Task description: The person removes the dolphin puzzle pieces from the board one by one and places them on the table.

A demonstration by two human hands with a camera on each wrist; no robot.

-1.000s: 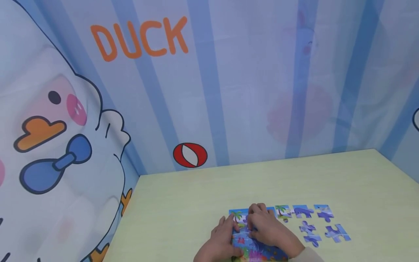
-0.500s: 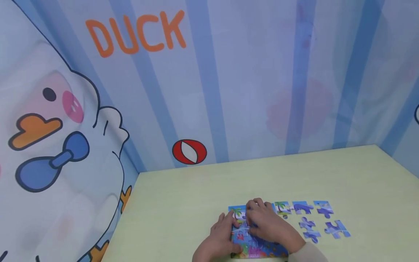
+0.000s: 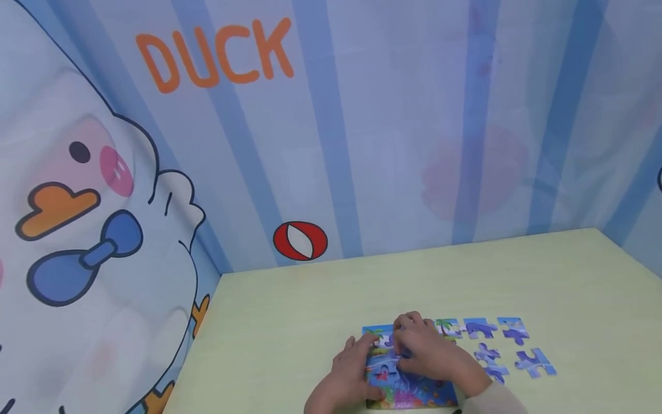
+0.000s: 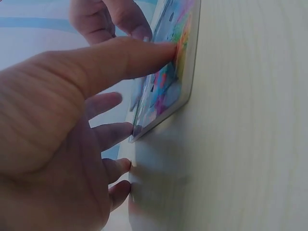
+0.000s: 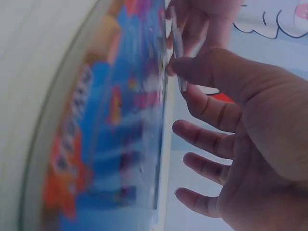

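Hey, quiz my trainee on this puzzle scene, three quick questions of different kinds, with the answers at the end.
1. Multiple choice: what does the right hand pinch?
A) a marker
B) a puzzle piece
C) a spoon

2. True or false: in the head view, the loose pieces lie to the right of the puzzle board.

3. Fill in the blank: in the head view, the ____ hand rests on the left side of the puzzle board.

Key: 1. B; 2. True; 3. left (the left hand).
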